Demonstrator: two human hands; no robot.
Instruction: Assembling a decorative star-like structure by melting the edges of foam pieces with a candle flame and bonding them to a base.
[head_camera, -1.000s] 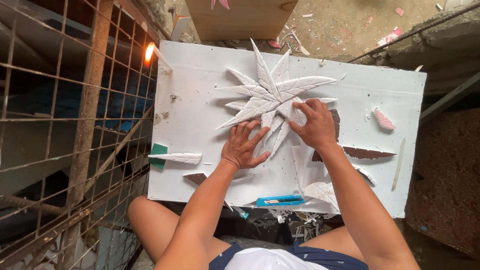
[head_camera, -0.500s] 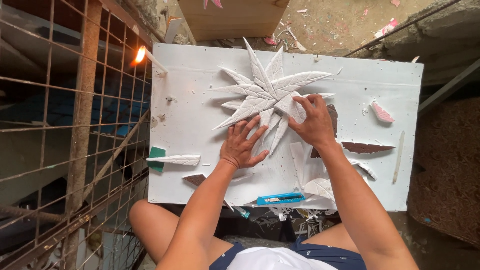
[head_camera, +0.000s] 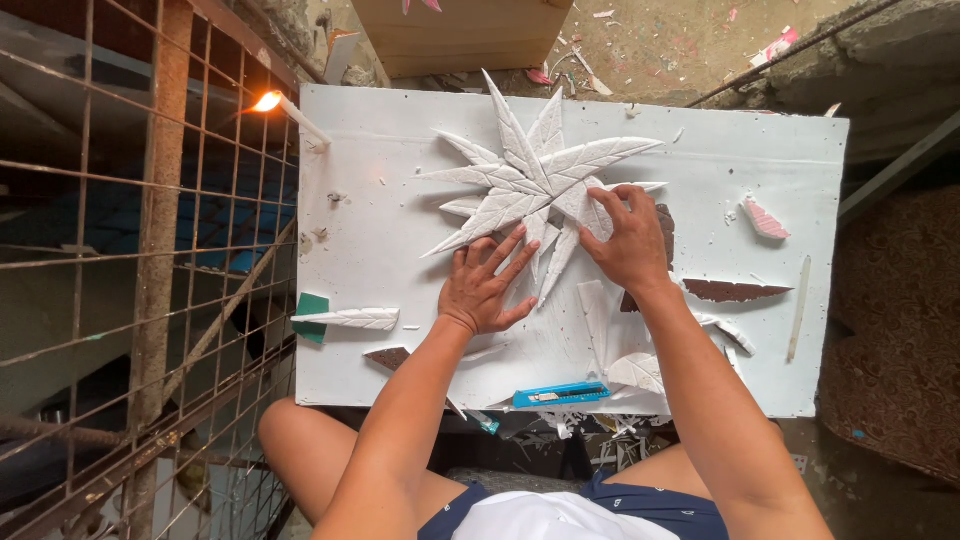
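Note:
A star-like cluster of carved white foam leaves (head_camera: 535, 180) lies on a white foam board (head_camera: 400, 200) across my lap. My left hand (head_camera: 487, 288) rests flat with fingers spread on the lower leaves of the cluster. My right hand (head_camera: 628, 238) presses its fingertips on a leaf at the cluster's right side. Neither hand holds anything.
A blue utility knife (head_camera: 562, 395) lies at the board's near edge. Loose white leaf pieces (head_camera: 350, 319) and dark brown leaf-shaped cutouts (head_camera: 733, 290) lie around. A lit candle (head_camera: 290, 113) stands at the board's far left corner. A rusty wire grid (head_camera: 130, 270) stands left. A wooden box (head_camera: 460, 35) sits beyond.
Both hands have stayed on the leaf cluster, with only slight finger shifts. The view has moved a little.

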